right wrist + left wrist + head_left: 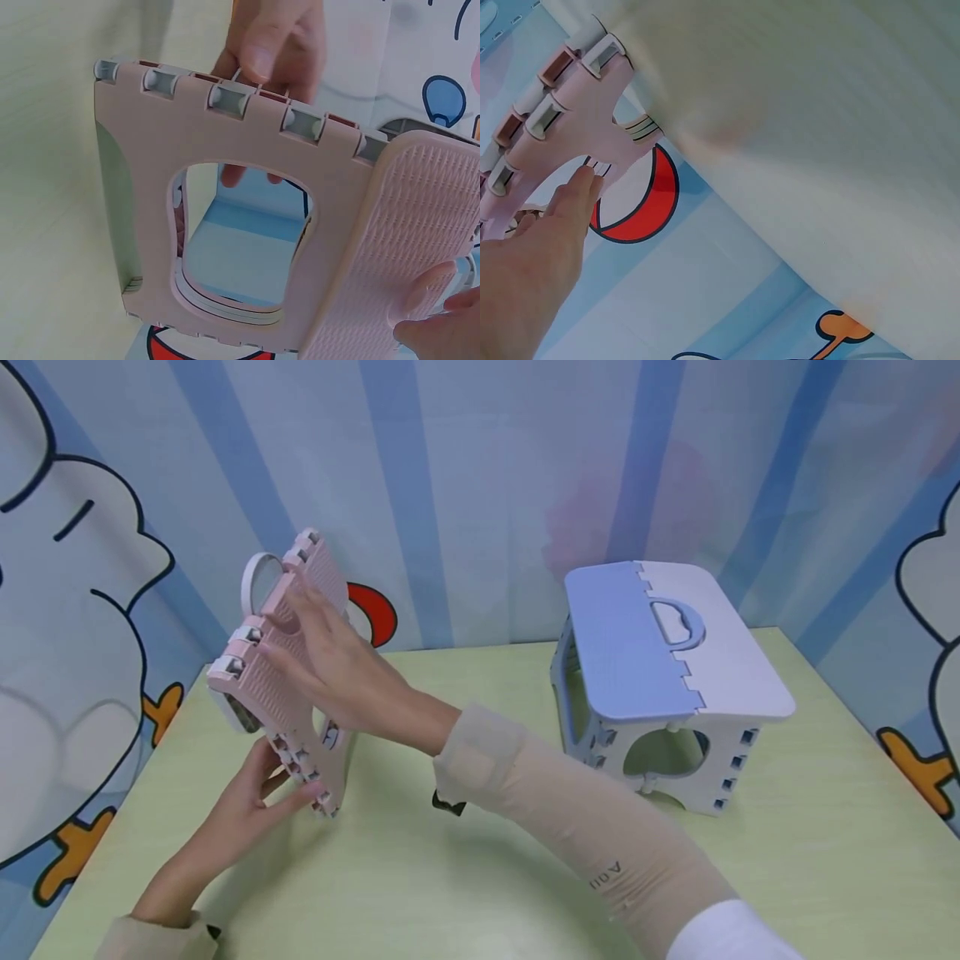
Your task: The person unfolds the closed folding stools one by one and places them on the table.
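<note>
A pink folding stool [255,685] with white hinge pieces is partly folded and tilted at the left of the head view, its pale handle loop [247,585] standing out from the top panel. My left hand [243,806] grips the lower hinged edge of a leg panel, thumb on the near side. In the right wrist view, fingers of that hand show through the oval hole of the leg panel [157,142]. Against the textured top panel [420,202] my right hand [352,672] presses with fairly straight fingers. Whether the stool's lower end touches the table cannot be told.
An unfolded blue-and-white folding stool [615,643] stands upright on the right side of the pale green table [510,893]. Behind the table hangs a blue striped backdrop [480,510] with printed cartoon figures, close to the pink stool.
</note>
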Available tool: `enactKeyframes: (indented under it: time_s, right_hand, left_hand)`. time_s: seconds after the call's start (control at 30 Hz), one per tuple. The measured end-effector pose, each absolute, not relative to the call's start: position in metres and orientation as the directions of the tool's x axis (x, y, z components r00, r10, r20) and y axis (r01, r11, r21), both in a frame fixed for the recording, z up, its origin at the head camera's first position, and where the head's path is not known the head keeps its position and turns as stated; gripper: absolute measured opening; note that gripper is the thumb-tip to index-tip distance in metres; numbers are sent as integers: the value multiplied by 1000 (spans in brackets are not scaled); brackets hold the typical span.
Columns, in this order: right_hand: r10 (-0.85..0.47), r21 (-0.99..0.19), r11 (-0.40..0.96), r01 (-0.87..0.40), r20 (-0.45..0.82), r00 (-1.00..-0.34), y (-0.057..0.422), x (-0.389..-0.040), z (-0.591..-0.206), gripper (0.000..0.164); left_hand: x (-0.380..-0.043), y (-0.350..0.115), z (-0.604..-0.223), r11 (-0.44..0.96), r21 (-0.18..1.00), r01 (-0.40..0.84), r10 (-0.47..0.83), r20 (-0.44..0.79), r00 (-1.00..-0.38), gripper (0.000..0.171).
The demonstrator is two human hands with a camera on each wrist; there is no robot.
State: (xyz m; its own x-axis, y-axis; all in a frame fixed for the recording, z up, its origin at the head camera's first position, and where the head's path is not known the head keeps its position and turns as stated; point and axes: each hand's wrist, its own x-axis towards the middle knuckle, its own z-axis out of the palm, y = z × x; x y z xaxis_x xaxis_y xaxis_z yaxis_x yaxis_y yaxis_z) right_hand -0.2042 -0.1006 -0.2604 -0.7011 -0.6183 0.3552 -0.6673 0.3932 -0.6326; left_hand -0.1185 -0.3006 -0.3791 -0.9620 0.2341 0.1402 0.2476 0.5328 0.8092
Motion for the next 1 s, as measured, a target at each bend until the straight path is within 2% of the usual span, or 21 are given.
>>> enactKeyframes:
  time_s: [0.13, 0.3, 0.5, 0.77, 1.0]
  right_hand:
    - [-612, -651, 366, -665, 370, -699, -100, -205, -267, 78]
    - [-606, -670, 352, -654, 369, -704, -98, -204, -275, 75]
    - [-586, -702, 351, -619, 351, -730, -97, -202, -283, 73]
    - [-587, -726, 276, -630, 391, -708, -95, -203, -295, 70]
    - [-576, -743, 324, -586, 337, -745, -92, -204, -300, 69]
  left_hand:
    - [-118, -299, -376, 519, 802, 295, 217, 210, -953, 79]
    - [-116, -298, -371, 500, 822, 273, 200, 198, -960, 69]
    - [-116, -297, -369, 472, 835, 284, 210, 206, -956, 67]
    - [-115, -300, -372, 458, 826, 328, 228, 247, -942, 57]
    - [-115, -301, -375, 491, 802, 341, 210, 271, -939, 51]
